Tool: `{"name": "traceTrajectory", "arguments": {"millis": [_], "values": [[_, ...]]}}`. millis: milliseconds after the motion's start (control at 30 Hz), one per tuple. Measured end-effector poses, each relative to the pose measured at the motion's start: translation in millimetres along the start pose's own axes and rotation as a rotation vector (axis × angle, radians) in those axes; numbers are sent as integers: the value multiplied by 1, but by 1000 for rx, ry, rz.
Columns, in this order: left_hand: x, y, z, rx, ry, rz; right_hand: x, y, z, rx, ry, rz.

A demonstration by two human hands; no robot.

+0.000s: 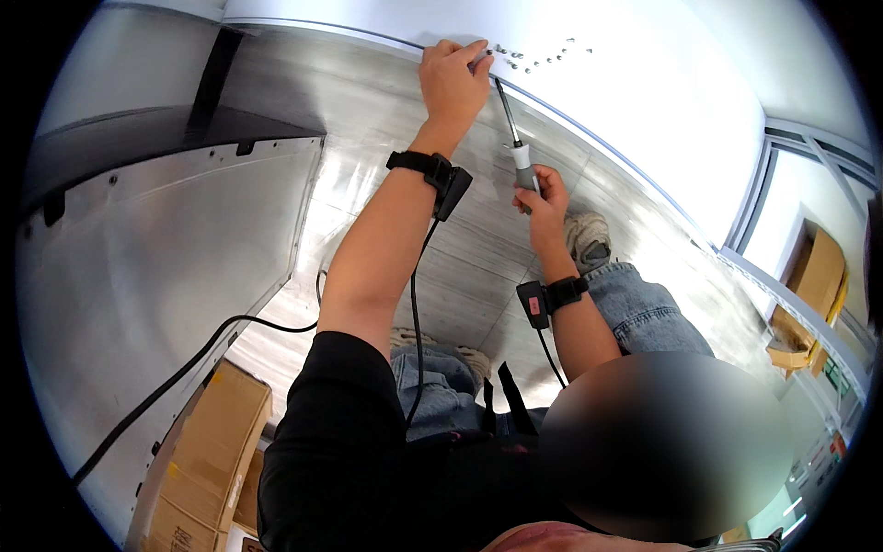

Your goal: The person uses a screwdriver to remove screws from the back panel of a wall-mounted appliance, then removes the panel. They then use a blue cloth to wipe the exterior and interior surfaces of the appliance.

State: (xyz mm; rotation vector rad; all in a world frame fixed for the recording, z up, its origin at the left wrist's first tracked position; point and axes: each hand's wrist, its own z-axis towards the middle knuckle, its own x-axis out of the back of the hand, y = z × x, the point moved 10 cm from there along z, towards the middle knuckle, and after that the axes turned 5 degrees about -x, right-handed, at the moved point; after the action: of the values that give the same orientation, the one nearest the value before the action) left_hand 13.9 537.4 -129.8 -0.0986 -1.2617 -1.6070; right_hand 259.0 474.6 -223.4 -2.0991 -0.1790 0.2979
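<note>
My right hand [544,195] is wrapped round the handle of a screwdriver [522,158] with a grey and white grip. Its long metal shaft points away from me, and the tip lies close to the edge of a white surface [644,101]. Ahead and to the left, my left hand [457,81] is closed in a pinch at that same edge, beside the tip. A small greyish thing shows at its fingertips, too little of it to name. Several small screws [527,69] lie scattered on the white surface, just right of my left fingers.
A large metal panel [175,248] stands on the left, with cardboard boxes [207,451] below it. Black cables [212,345] run from my wrist straps. Grey plank flooring [359,120] lies beneath my arms. More cardboard [814,267] sits at the far right, beyond a metal frame.
</note>
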Motion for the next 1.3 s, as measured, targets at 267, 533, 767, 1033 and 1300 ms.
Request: {"name": "traceTrajectory", "arguments": {"millis": [267,533,767,1033,1300], "values": [[73,-84,-67,408,268,-336,-58,36,-5,-92,-184,-157],[157,-177,-246,1325,544,-810,-167,117,-66,-304,-610,-378],[236,-188,-350,1455,843,-812,-220,158,-144,-558,-843,-522],[279,-211,-404,1466,739,-867,-234,198,-195,-729,-864,-677],[301,-213,-410,1420,653,-907,-250,211,-212,-317,-1080,-528]]}}
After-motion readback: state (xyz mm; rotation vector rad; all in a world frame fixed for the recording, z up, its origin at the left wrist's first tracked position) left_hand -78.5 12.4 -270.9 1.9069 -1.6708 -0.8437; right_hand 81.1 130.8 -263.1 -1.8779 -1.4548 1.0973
